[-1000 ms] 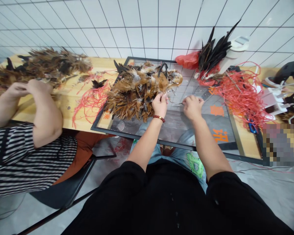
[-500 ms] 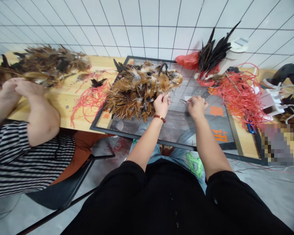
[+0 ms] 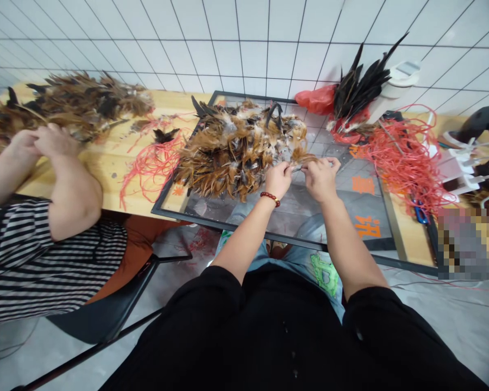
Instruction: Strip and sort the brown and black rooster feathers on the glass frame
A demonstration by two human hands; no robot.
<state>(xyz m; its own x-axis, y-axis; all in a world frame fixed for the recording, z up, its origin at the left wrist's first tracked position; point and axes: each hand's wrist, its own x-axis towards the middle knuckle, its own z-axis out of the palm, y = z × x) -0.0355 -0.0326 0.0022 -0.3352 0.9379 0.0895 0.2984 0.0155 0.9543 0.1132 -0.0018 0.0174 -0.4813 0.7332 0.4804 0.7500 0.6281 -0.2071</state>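
My left hand [image 3: 279,180], with a red bead bracelet on its wrist, is closed in a pinch at the left end of a small tuft of brown feathers [image 3: 306,159]. Close on its right, my right hand [image 3: 321,178] is closed too, its fingertips under the tuft. A thin greyish, metallic-looking piece shows between the two hands; its kind cannot be made out, and the fingers hide most of it. Left of my hands lies a large heap of brown feathers [image 3: 232,149] on a black-framed glass panel [image 3: 244,222].
Pink-red plastic string [image 3: 403,163] is piled on the right, by blue-handled scissors [image 3: 421,213] and white chargers. Black feathers [image 3: 361,81] in a red bag stand by the wall. On the left a co-worker's hands [image 3: 51,141] work beside more feathers [image 3: 93,100].
My hands have come closer together, the right moving left. A brown feather tuft now shows between them. The thin metallic piece at my right fingertips is now mostly covered.
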